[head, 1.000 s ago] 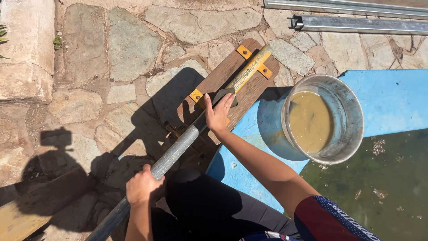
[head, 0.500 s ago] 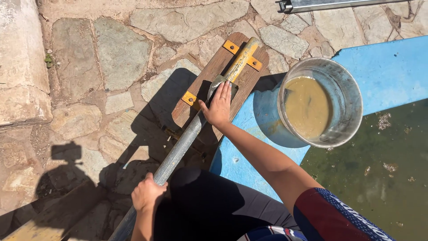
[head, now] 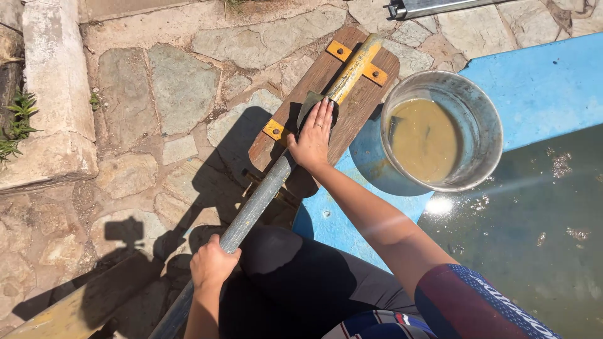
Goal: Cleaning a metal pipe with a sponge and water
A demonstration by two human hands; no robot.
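Observation:
A long grey pole (head: pixel 254 207) runs from the lower left up to a wooden board (head: pixel 314 107) fitted with yellow brackets and a yellowed shaft section (head: pixel 355 64). My left hand (head: pixel 212 262) grips the pole's lower part near my lap. My right hand (head: pixel 311 139) lies flat on a dark green pad (head: pixel 309 104), pressing it against the shaft where grey meets yellow. The board rests on stone paving, its lower end at the blue edge.
A metal bucket (head: pixel 487 113) of murky brown water stands on the blue pool edge (head: pixel 546 88) right of the board. Green pool water (head: pixel 534 238) fills the lower right. A stone kerb (head: pixel 53 100) runs along the left. A metal rail (head: pixel 433 7) lies at top.
The view shifted, so the board and bucket sit lower in frame. My right hand stays on the shaft with the pad; my left hand keeps its grip on the pole.

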